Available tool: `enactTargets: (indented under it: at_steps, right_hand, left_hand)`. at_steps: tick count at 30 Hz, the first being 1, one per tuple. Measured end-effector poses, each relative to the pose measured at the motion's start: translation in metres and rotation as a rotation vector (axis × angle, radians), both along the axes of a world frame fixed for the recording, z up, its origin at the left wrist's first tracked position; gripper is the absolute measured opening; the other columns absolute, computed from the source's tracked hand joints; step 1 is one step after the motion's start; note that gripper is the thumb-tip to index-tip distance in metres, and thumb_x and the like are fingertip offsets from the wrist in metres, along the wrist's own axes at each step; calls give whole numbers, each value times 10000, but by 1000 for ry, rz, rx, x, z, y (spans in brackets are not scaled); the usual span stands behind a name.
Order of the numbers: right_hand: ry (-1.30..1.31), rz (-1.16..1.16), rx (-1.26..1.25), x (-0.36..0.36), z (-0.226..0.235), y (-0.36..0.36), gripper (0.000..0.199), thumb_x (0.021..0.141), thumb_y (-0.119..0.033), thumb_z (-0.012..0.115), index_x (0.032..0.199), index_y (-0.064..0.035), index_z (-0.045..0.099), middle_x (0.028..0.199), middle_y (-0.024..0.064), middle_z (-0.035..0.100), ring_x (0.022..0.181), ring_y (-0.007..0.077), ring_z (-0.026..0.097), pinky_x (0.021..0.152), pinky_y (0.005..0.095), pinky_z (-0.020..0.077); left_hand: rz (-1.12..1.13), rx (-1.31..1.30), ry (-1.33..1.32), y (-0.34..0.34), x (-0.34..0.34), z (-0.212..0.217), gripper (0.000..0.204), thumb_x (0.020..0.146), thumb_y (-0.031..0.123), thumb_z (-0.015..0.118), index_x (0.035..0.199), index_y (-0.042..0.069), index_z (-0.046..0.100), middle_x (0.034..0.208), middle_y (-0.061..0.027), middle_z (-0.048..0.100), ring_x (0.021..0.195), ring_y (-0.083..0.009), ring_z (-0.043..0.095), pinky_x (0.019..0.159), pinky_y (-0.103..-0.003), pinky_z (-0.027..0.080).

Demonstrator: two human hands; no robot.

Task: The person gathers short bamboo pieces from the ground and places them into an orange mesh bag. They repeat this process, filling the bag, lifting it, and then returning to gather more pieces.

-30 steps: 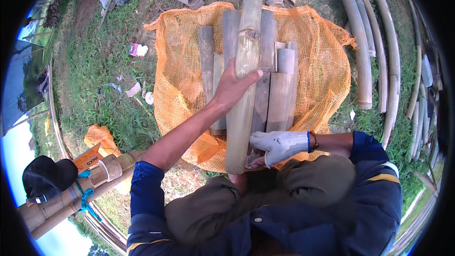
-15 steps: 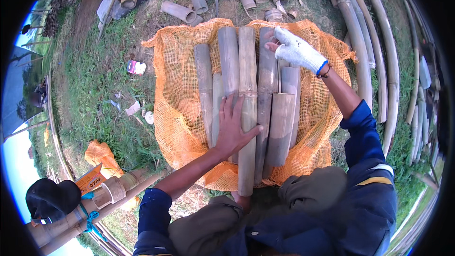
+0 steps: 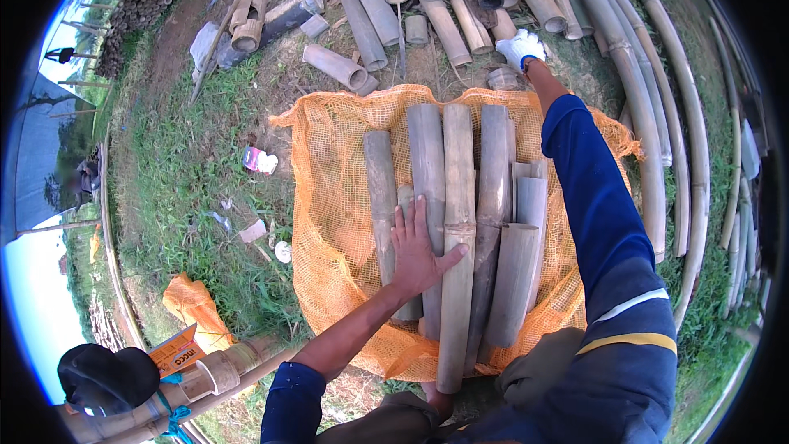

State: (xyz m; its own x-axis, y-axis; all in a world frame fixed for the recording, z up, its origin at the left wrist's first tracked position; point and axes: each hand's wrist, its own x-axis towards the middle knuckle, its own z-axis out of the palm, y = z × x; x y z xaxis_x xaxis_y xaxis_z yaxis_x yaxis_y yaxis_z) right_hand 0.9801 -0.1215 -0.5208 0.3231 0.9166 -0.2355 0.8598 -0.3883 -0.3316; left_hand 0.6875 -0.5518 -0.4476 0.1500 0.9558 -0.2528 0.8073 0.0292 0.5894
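Several split and round bamboo pieces lie side by side on an orange mesh sack (image 3: 329,197) spread on the ground before me. My left hand (image 3: 417,255), bare, rests on them with fingers spread. Its thumb touches the long middle bamboo piece (image 3: 457,279), and its fingers lie over the grey bamboo piece (image 3: 426,148) to the left. My right hand (image 3: 522,50), in a white knit glove, is stretched out beyond the sack's far edge. It is beside a brownish bamboo tube (image 3: 502,26) and just above a short bamboo stub (image 3: 502,79). Its fingers are too blurred and hidden to read.
Cut bamboo tubes (image 3: 374,12) lie scattered across the far ground. Long bamboo poles (image 3: 670,74) curve along the right. At lower left, a bamboo rail (image 3: 238,359) carries a black cap (image 3: 107,378) and an orange-handled saw (image 3: 177,352). Litter (image 3: 260,160) lies in the grass.
My right hand has left the bamboo on the sack and reached farther out to the scattered pieces. The left hand stays on the bamboo. The view has shifted, showing more far ground.
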Motion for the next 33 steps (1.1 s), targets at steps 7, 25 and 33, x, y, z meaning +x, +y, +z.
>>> enactTargets:
  at_steps: [7,25,33]
  right_hand:
    - [-35,61,-134,-3,21,2,1012,772,-635,723,1567,-65,465,1566,257,504,1430,419,524,1163,489,458]
    - [857,387,-49,56,52,-54,469,928,-334,709,1269,-24,622,1077,174,667,926,304,653,735,411,550]
    - [1860,-142,-359,18,158,-218,400,1011,-259,701,1311,-27,571,1097,125,663,969,249,648,760,367,564]
  left_hand:
    - [41,7,-9,-8,-4,-5,1287,855,748,707,1687,20,47,1700,-319,149,1569,-579,59,1214,-750,83]
    - [63,-87,19,-5,-3,0,1251,872,744,697,1690,72,31,1730,-247,141,1590,-545,39,1238,-711,100]
    - [115,-93,2,0,-7,14,1261,860,751,711,1694,74,52,1717,-283,128,1593,-524,67,1261,-677,117]
